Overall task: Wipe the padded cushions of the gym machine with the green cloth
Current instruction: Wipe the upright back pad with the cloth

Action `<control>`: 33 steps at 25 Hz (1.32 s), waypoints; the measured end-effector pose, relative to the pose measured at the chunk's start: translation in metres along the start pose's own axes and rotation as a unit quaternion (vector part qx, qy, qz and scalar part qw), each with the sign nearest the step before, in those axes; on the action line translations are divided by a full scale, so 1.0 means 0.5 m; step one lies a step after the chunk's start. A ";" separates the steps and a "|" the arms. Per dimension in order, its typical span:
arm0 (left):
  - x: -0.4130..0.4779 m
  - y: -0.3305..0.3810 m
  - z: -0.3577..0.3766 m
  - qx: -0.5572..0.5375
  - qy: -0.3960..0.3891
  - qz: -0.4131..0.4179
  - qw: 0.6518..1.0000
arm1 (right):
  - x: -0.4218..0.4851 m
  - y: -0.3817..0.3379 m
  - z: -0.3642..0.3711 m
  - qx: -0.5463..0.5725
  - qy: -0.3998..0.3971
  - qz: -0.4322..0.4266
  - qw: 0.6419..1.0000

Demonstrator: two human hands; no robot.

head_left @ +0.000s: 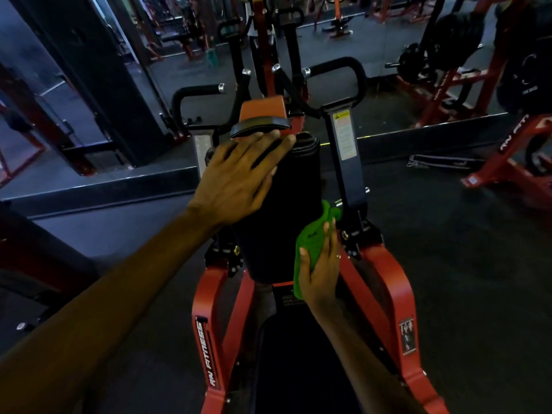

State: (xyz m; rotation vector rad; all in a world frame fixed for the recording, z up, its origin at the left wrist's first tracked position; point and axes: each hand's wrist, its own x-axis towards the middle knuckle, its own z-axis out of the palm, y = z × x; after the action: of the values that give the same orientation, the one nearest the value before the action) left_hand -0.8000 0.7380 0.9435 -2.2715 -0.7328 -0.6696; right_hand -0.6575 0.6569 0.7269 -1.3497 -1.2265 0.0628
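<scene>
Under the left hand (pixel 239 177), which lies flat with straight, spread fingers, stands the tall black padded upright cushion (pixel 280 222). Its long axis runs up and away from the person, and its top end reaches just past the fingertips. The right hand (pixel 321 270) grasps the crumpled bright green cloth (pixel 310 234) between thumb and fingers against the cushion's lower right edge. The cloth lies lengthwise along that edge, with one bunched end poking beyond the fingertips. The left hand covers the cushion's upper left, and its dark sides blur into shadow. Below the right wrist, the black padded seat cushion (pixel 298 354) is cut off between the red steel frame (pixel 209 294).
</scene>
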 end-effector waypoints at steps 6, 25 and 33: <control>0.034 -0.072 -0.009 -0.075 0.011 0.125 0.989 | -0.040 0.011 -0.001 -0.099 -0.033 -0.124 0.987; 0.015 -0.065 0.019 -0.076 0.066 0.100 0.990 | 0.179 -0.161 -0.004 -0.117 0.051 -0.160 0.979; 0.017 -0.061 0.015 -0.070 0.090 0.093 0.989 | 0.035 -0.072 0.012 -0.069 0.035 -0.015 0.997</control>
State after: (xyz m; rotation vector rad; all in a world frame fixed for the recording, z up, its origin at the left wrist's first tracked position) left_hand -0.8118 0.7653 0.9568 -2.3310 -0.3935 -0.8457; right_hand -0.6753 0.6612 0.7632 -1.4407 -1.2097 -0.0902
